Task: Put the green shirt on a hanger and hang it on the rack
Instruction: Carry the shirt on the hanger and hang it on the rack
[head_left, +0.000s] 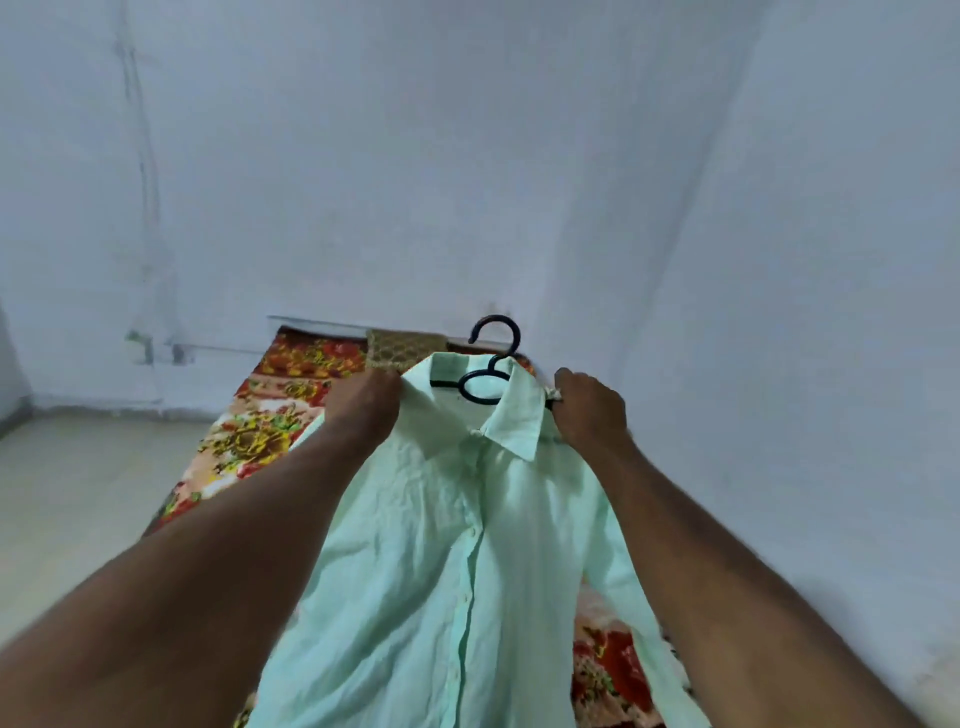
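Holding the green shirt (441, 545) above the floral blanket (260, 436), I pinch one shoulder with my left hand (363, 410) and the other with my right hand (587, 410), over the black hanger (495, 318). It's light, limp cloth, I judge; the hook gives a surer hold.

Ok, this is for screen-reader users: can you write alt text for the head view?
A left hand and a right hand hold a green shirt up by its shoulders, a black hanger inside the collar, hook poking out above. Behind: a floral mat on the floor and a white wall.
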